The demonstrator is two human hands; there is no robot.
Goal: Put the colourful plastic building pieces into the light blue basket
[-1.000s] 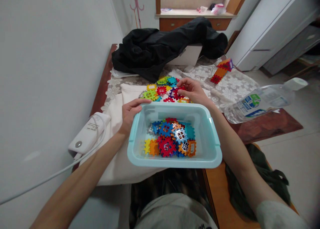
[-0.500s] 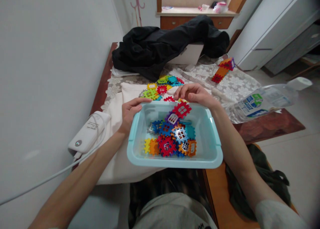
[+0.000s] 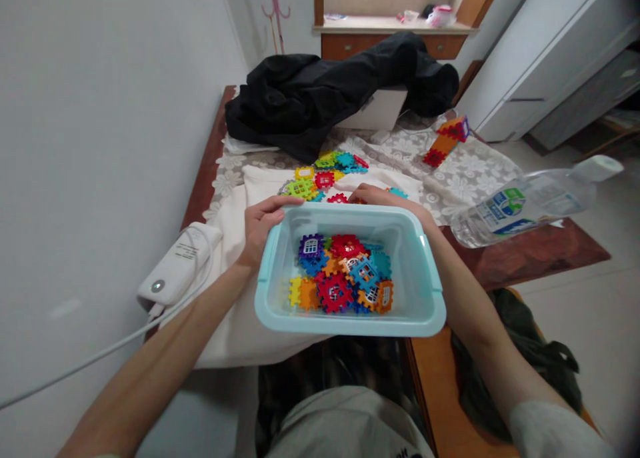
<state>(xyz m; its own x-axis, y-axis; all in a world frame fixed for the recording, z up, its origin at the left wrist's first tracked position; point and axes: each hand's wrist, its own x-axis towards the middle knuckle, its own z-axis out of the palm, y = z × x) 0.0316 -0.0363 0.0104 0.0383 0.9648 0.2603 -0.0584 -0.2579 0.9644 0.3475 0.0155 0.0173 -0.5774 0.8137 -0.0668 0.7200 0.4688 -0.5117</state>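
A light blue plastic basin [image 3: 350, 325] sits in front of me with several toothed building blocks [image 3: 334, 291] inside, among them red, blue, orange, yellow and purple ones, some with window grids. My left hand [image 3: 260, 228] grips the basin's far left corner, fingers over the rim. Beyond the far rim, my right hand [image 3: 390, 198] reaches down over the table, its fingers mostly hidden by the basin. Near those fingers lies a red block [image 3: 337, 199]. More loose blocks [image 3: 301, 189], green, yellow, red and blue, are spread on the white cloth [image 3: 233, 311] behind the basin.
A white power bank [image 3: 180, 261] with a cable lies at the left by the wall. To the right are a large clear bottle [image 3: 525, 205] and a joined orange-red block piece [image 3: 445, 141]. A black garment [image 3: 320, 88] covers the table's back.
A red and a purple block have dropped into the basin from below my right hand, and the pile has shifted. My right hand has lowered behind the far rim. My left hand stays put.
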